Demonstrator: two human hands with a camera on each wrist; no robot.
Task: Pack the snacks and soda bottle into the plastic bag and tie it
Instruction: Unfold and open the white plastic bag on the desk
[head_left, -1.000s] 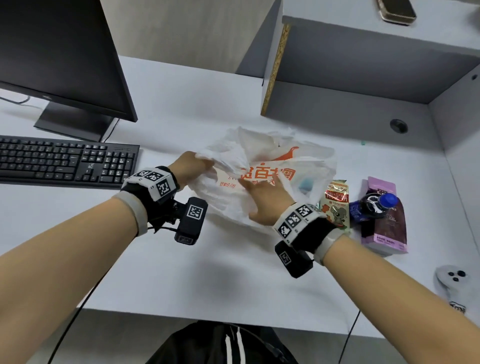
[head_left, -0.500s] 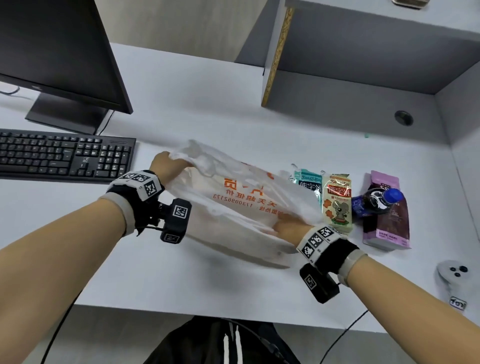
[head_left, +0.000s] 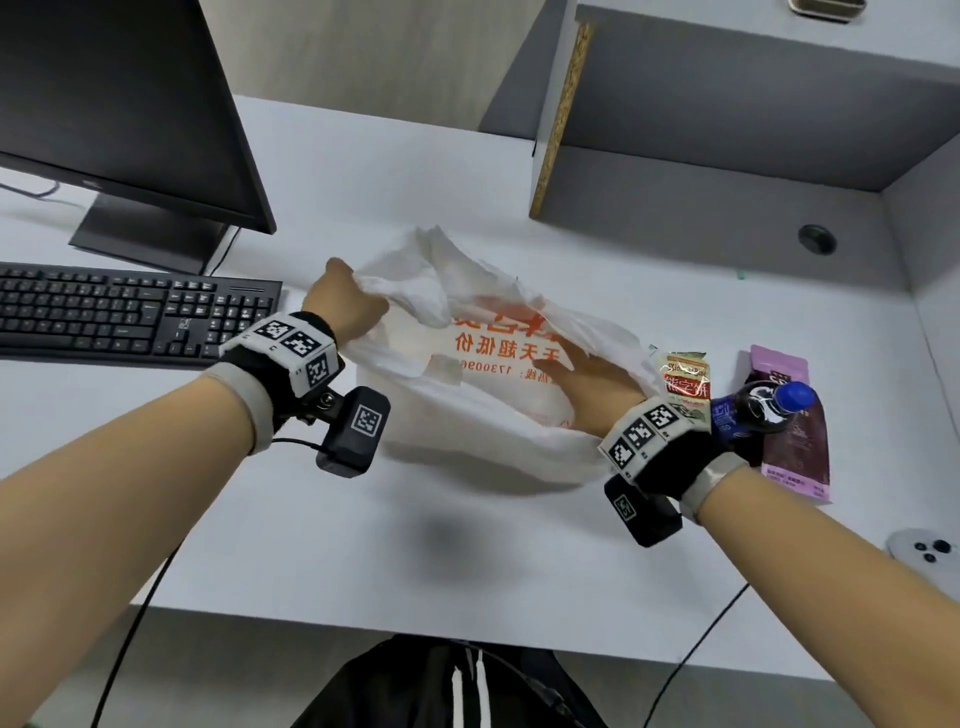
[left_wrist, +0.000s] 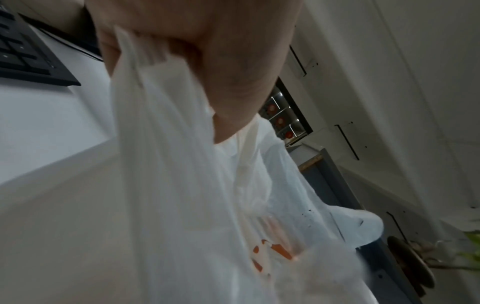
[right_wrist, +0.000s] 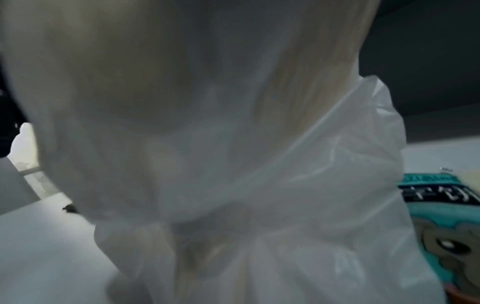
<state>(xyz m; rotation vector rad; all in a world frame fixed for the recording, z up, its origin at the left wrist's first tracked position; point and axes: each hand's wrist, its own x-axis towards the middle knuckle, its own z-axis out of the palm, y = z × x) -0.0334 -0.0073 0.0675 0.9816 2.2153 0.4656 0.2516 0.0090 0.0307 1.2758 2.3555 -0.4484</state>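
Note:
A white plastic bag (head_left: 493, 410) with orange print lies crumpled mid-desk. My left hand (head_left: 345, 306) grips its bunched left edge and holds it up; in the left wrist view the plastic (left_wrist: 166, 144) hangs from my curled fingers (left_wrist: 207, 67). My right hand (head_left: 592, 384) reaches into the bag's right side with fingers fairly straight, plastic draped over them; the right wrist view shows it only through plastic (right_wrist: 259, 164). Right of the bag lie a snack packet (head_left: 684, 382), a teal packet (right_wrist: 439, 197), a purple pouch (head_left: 795, 447) and a dark soda bottle (head_left: 758, 413) with a blue cap, resting on the pouch.
A black keyboard (head_left: 130, 312) and monitor (head_left: 119, 104) stand at the left. A grey shelf unit (head_left: 727, 119) overhangs the back right. A white controller (head_left: 930, 551) lies near the desk's right front edge. A cable hole (head_left: 816, 239) sits at the back right.
The bag, stretched flat half a second ago, now bulges upward. My left hand has lifted its edge away from me. My right hand has slid from the bag's right end into it.

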